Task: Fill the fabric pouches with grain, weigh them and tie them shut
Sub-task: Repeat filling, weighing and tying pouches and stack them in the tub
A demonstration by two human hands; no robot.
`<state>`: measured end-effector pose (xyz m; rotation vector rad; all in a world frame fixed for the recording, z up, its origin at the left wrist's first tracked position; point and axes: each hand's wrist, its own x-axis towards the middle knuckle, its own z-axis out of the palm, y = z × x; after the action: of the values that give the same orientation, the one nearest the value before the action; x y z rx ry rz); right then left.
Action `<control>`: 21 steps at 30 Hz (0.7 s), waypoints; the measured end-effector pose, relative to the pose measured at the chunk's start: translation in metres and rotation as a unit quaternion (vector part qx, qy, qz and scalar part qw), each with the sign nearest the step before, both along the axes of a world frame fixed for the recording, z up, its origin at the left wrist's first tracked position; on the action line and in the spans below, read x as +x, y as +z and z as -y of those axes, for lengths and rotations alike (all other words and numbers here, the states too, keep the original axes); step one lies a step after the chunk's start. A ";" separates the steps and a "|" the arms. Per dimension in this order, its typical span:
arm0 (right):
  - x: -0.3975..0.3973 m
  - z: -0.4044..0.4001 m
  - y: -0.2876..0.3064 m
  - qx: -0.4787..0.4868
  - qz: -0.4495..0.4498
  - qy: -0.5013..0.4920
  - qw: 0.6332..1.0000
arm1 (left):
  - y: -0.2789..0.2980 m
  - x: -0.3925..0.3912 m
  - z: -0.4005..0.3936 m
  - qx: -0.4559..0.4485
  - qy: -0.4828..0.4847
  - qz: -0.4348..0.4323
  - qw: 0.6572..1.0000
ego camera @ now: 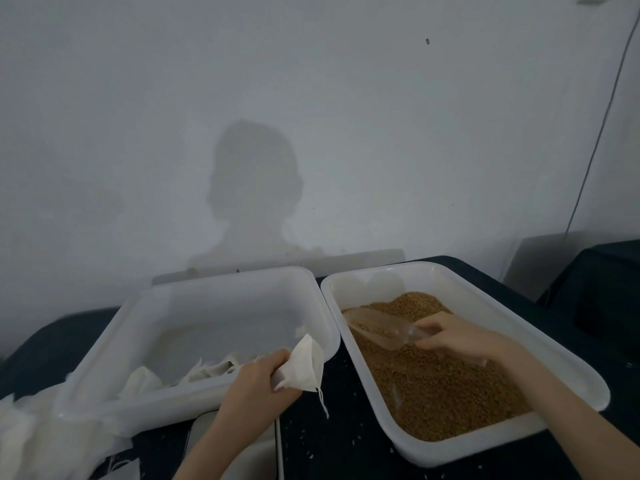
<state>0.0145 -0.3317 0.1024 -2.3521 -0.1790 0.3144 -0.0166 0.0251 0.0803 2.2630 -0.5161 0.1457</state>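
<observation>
The right hand [446, 336] grips a clear scoop [377, 329] lying flat, pointing left over the grain [433, 386]. The left hand [258, 382] pinches a pouch [304, 367].

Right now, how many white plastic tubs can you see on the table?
2. The left tub holds empty fabric pouches; the right tub holds grain, where the right hand grips a clear scoop. More tubs may be outside the view.

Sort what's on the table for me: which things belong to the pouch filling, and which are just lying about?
In the job:
left hand holding a pouch
right hand gripping the clear scoop
grain tray
tray of empty pouches

Lying about:
wall cable
loose cloth at left edge
</observation>
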 end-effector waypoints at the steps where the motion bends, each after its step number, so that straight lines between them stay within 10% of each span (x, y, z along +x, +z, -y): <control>1: -0.002 -0.001 0.005 0.020 0.001 0.010 1.000 | 0.001 0.000 -0.003 -0.003 0.001 -0.006 1.000; 21: -0.033 -0.078 0.071 0.029 -0.028 0.189 0.981 | 0.002 -0.007 -0.055 0.050 0.046 -0.005 0.998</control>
<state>-0.0187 -0.2532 0.1735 -2.2395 -0.6029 0.5491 -0.0239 0.0804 0.0825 2.3853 -0.4219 0.1574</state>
